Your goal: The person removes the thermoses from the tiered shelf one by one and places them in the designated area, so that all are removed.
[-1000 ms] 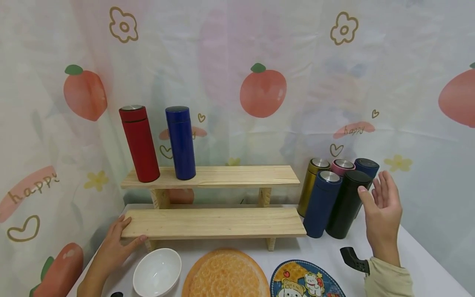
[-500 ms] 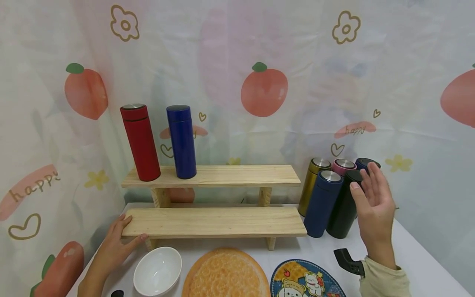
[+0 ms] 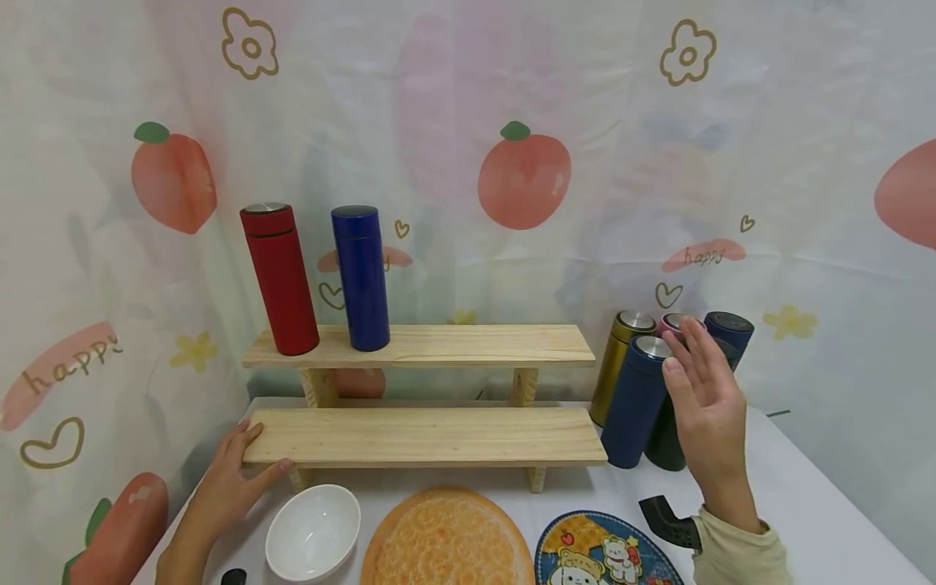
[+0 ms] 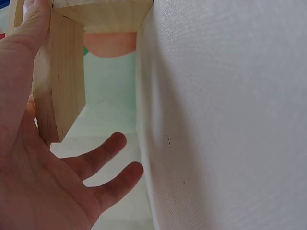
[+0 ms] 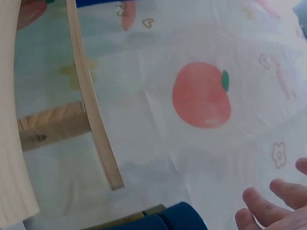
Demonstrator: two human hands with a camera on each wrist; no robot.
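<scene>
A two-tier wooden shelf (image 3: 424, 439) stands on a white table. A red flask (image 3: 280, 279) and a blue flask (image 3: 361, 278) stand upright at the left of its top tier. Right of the shelf is a cluster of flasks: gold (image 3: 613, 366), dark blue (image 3: 633, 406), pink (image 3: 669, 322), navy (image 3: 728, 331) and black (image 3: 662, 443). My right hand (image 3: 698, 398) is raised with straight fingers in front of the black flask, hiding most of it and holding nothing. My left hand (image 3: 232, 478) rests at the lower tier's left end, thumb on the wood (image 4: 57, 81).
A white bowl (image 3: 312, 532), a round orange mat (image 3: 446, 540) and a cartoon-print plate (image 3: 603, 556) lie along the table's front edge. A peach-print curtain (image 3: 522, 175) closes off the back and both sides. In the right wrist view the dark blue flask (image 5: 182, 218) shows below.
My right hand has moved left, from beside the black flask to in front of it, near the dark blue one. The left hand stays on the shelf.
</scene>
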